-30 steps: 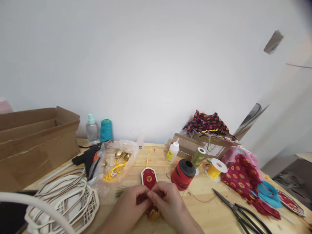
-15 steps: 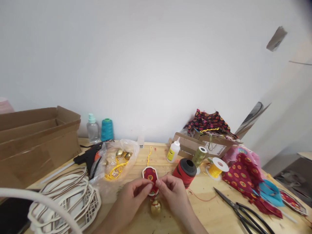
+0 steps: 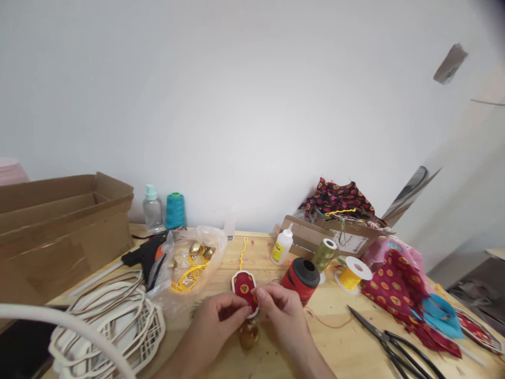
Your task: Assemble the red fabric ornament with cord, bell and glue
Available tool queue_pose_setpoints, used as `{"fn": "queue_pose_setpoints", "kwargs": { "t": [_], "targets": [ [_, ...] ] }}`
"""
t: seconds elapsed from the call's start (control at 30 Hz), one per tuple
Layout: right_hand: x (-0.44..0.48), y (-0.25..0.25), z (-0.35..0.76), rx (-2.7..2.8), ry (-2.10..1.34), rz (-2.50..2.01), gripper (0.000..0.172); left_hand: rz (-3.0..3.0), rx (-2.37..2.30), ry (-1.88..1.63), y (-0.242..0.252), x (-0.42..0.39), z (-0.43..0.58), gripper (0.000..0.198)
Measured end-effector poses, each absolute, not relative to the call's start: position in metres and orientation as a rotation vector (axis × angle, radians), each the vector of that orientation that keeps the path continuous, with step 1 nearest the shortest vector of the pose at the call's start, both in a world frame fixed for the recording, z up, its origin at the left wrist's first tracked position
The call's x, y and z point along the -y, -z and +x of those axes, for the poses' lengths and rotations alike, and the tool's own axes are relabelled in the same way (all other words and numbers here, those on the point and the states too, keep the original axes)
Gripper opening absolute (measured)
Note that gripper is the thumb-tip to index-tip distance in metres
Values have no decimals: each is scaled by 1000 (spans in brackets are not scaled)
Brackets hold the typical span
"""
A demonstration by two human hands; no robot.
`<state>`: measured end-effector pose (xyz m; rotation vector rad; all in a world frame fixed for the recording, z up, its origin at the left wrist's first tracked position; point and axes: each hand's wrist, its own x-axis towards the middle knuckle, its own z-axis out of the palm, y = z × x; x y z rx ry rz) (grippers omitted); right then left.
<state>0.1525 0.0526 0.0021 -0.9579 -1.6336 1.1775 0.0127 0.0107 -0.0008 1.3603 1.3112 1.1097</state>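
A small red patterned ornament (image 3: 243, 286) with a white rim and a yellow loop cord lies on the wooden table (image 3: 339, 342). My left hand (image 3: 215, 323) and my right hand (image 3: 281, 310) meet at its lower end, fingers pinched together on it. A gold bell (image 3: 249, 335) hangs just below the pinch, between both hands. A big red thread spool (image 3: 301, 278) stands right behind my right hand.
Black scissors (image 3: 389, 339) lie at the right front, by red patterned cloth (image 3: 398, 292). A yellow spool (image 3: 352, 273), olive spool (image 3: 324, 252) and glue bottle (image 3: 281, 245) stand behind. Left: plastic bag with bells (image 3: 188, 260), glue gun (image 3: 147, 256), white cut-out frames (image 3: 114, 329), cardboard box (image 3: 59, 231).
Both hands moved slightly up and away from me, exposing the gold bell below them. The pinch on the ornament's lower end stays closed.
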Motion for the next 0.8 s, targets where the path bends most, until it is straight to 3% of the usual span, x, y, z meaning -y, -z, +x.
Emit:
{"fn": "queue_pose_setpoints", "kwargs": {
  "t": [0.4,0.8],
  "targets": [
    [-49,-3,150,1621,-1211,-890,5,1289,-1133,-1121,1,-9,14,22],
    [-52,-2,151,1598,-1218,-845,18,1323,-1254,-1187,-1,-11,12,21]
  ]
}}
